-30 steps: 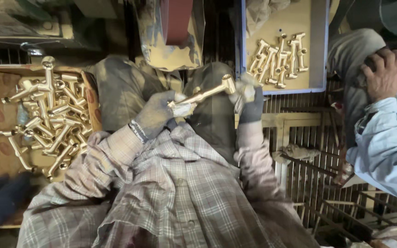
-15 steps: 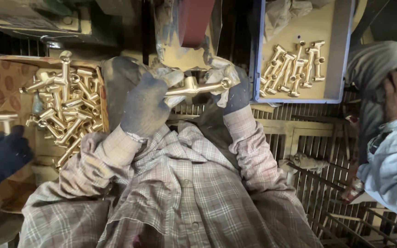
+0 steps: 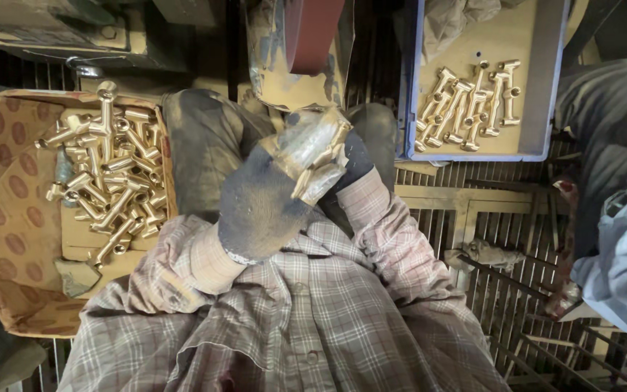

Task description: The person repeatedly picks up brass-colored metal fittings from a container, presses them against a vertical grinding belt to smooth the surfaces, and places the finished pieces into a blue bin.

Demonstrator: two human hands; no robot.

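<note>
Gripping a blurred brass T-shaped fitting [image 3: 318, 156] in my gloved left hand [image 3: 263, 203], right hand [image 3: 353, 160] clamped on its far end, cardboard box of brass fittings [image 3: 9, 218] at left, blue tray [image 3: 538, 87] at right.

Faded plaid shirt with buttoned front, long sleeves, dusty dark knit gloves, pale ribbed cuffs

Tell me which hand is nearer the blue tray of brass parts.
Right. The right hand grips the brass fitting just left of the blue tray; the left hand sits farther away, toward the cardboard box.
</note>
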